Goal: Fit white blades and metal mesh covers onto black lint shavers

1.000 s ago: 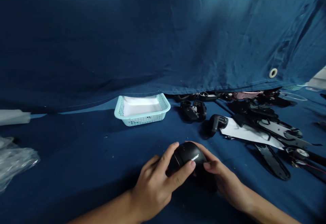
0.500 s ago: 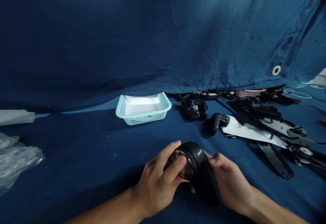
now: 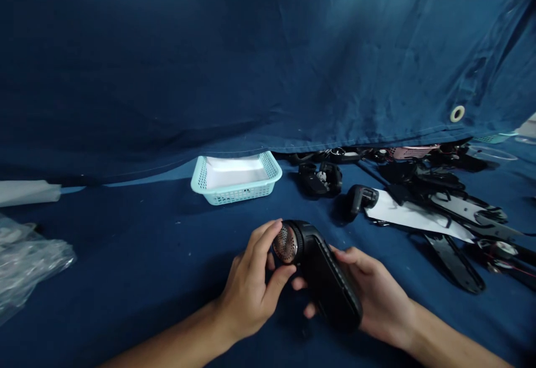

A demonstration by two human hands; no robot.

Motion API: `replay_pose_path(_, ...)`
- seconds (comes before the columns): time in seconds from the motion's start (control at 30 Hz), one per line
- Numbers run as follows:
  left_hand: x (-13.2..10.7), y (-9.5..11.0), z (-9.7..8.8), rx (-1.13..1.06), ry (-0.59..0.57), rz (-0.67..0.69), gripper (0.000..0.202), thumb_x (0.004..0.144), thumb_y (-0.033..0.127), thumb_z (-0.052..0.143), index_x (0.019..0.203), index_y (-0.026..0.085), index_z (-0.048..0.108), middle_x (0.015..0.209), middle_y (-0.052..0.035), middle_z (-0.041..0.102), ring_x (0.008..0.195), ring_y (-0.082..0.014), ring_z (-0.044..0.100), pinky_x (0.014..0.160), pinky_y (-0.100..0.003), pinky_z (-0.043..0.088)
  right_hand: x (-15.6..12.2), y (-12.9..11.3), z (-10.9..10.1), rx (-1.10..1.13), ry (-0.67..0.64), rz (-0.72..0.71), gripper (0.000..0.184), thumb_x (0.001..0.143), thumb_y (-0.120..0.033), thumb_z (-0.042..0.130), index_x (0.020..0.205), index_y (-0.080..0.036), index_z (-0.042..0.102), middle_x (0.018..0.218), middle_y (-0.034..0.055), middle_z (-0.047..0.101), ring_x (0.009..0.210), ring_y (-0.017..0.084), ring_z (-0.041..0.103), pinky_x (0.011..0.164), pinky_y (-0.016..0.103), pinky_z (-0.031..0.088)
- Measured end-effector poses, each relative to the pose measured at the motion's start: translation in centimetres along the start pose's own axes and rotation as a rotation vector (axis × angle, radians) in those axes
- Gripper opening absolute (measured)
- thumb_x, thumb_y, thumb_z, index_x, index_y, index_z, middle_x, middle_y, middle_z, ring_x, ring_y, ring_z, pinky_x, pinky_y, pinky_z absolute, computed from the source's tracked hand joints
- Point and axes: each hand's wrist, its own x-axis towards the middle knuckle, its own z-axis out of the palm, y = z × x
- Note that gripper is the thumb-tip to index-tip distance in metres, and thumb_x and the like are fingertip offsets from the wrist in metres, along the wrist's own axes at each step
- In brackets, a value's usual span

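Note:
A black hand-held device (image 3: pixel 325 278) with a round perforated metal grille (image 3: pixel 285 243) at one end lies across my two hands above the blue cloth. My right hand (image 3: pixel 372 295) cradles its long body from below, fingers curled round it. My left hand (image 3: pixel 251 287) grips the round grille end, thumb under it and fingers over the rim. The grille faces left and slightly towards me.
A pale green plastic basket (image 3: pixel 237 177) with a white lining stands beyond my hands. Several black parts, white sheets and blade-like pieces (image 3: pixel 435 211) lie scattered at the right. Crumpled clear plastic (image 3: pixel 29 259) sits at the left edge. A blue curtain (image 3: pixel 268 55) hangs behind.
The device has been turned in my hands: first its rounded black back showed, now the metal grille faces left and the long body lies along my right palm.

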Motion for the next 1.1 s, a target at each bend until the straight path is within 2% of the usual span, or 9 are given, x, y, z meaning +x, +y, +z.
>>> replay_pose_path(0.07, 0.0, 0.0, -0.1, 0.014, 0.022, 0.008, 0.054, 0.099, 0.031, 0.048, 0.148, 0.020, 0.028, 0.140, -0.0190, 0.047, 0.114, -0.0272, 0.059, 0.081, -0.040, 0.062, 0.1, 0.1, 0.0, 0.016, -0.010, -0.011, 0.039, 0.093, -0.029, 0.039, 0.121, -0.016, 0.063, 0.106, 0.0124, 0.074, 0.098, 0.028, 0.069, 0.091, 0.047, 0.047)
replay_pose_path(0.17, 0.1, -0.2, -0.2, 0.042, 0.062, 0.038, 0.053, 0.100, 0.035, 0.048, 0.147, 0.019, 0.030, 0.137, -0.0187, 0.049, 0.120, -0.0278, 0.056, 0.085, -0.041, 0.061, 0.1, 0.5, 0.0, 0.005, -0.041, 0.010, 0.040, 0.094, -0.031, 0.037, 0.123, -0.017, 0.061, 0.101, 0.0134, 0.074, 0.098, 0.027, 0.067, 0.088, 0.048, 0.048)
replay_pose_path(0.27, 0.2, -0.5, -0.4, 0.045, 0.062, 0.067, 0.054, 0.099, 0.036, 0.051, 0.146, 0.019, 0.030, 0.136, -0.0185, 0.050, 0.116, -0.0260, 0.058, 0.077, -0.035, 0.062, 0.0, 0.7, 0.1, -0.034, -0.032, 0.000, 0.042, 0.096, -0.031, 0.034, 0.126, -0.018, 0.060, 0.096, 0.0133, 0.074, 0.089, 0.026, 0.068, 0.084, 0.046, 0.050)
replay_pose_path(0.43, 0.1, -0.9, -0.7, 0.039, 0.024, 0.108, 0.059, 0.095, 0.028, 0.058, 0.146, 0.018, 0.030, 0.139, -0.0196, 0.048, 0.103, -0.0222, 0.062, 0.068, -0.031, 0.062, -0.3, 0.8, 0.1, -0.140, 0.080, -0.092, 0.040, 0.095, -0.026, 0.038, 0.130, -0.020, 0.058, 0.107, 0.0115, 0.071, 0.096, 0.026, 0.066, 0.079, 0.044, 0.053)
replay_pose_path(0.53, 0.1, -0.9, -0.8, 0.048, 0.015, 0.156, 0.064, 0.092, 0.022, 0.061, 0.147, 0.016, 0.028, 0.142, -0.0203, 0.045, 0.108, -0.0234, 0.060, 0.066, -0.029, 0.062, -0.4, 0.9, -0.4, -0.303, 0.150, -0.154, 0.042, 0.094, -0.030, 0.044, 0.134, -0.023, 0.055, 0.101, 0.0087, 0.071, 0.094, 0.025, 0.065, 0.077, 0.041, 0.053)
replay_pose_path(0.6, 0.2, -0.9, -0.8, 0.078, 0.009, 0.193, 0.068, 0.090, 0.020, 0.061, 0.148, 0.015, 0.026, 0.143, -0.0206, 0.045, 0.115, -0.0256, 0.057, 0.069, -0.032, 0.063, -0.6, 1.0, -0.8, -0.408, 0.196, -0.176, 0.046, 0.093, -0.034, 0.048, 0.138, -0.024, 0.050, 0.094, 0.0073, 0.072, 0.091, 0.025, 0.066, 0.077, 0.040, 0.052)
replay_pose_path(0.73, 0.5, -0.8, -1.0, 0.123, 0.002, 0.245, 0.066, 0.092, 0.021, 0.058, 0.148, 0.013, 0.025, 0.141, -0.0217, 0.045, 0.120, -0.0287, 0.055, 0.086, -0.045, 0.061, -0.9, 1.1, -1.0, -0.521, 0.242, -0.180, 0.050, 0.093, -0.038, 0.050, 0.140, -0.023, 0.049, 0.092, 0.0071, 0.073, 0.090, 0.024, 0.067, 0.080, 0.038, 0.049)
replay_pose_path(0.9, 0.6, -0.7, -1.1, 0.151, 0.019, 0.244, 0.061, 0.095, 0.030, 0.056, 0.146, 0.012, 0.028, 0.134, -0.0214, 0.051, 0.117, -0.0276, 0.058, 0.090, -0.046, 0.060, -0.8, 1.0, -0.7, -0.453, 0.211, -0.115, 0.047, 0.090, -0.041, 0.049, 0.133, -0.022, 0.055, 0.082, 0.0063, 0.074, 0.078, 0.023, 0.070, 0.068, 0.033, 0.051)
replay_pose_path(1.1, 0.5, -0.1, -1.1, 0.261, 0.030, 0.206, 0.065, 0.092, 0.054, 0.054, 0.138, 0.010, 0.041, 0.116, -0.0175, 0.058, 0.103, -0.0259, 0.064, 0.078, -0.038, 0.063, -0.3, 1.2, -0.9, -0.238, 0.236, 0.006, 0.043, 0.090, -0.038, 0.039, 0.121, -0.014, 0.059, 0.069, 0.0077, 0.073, 0.056, 0.021, 0.069, 0.054, 0.031, 0.053)
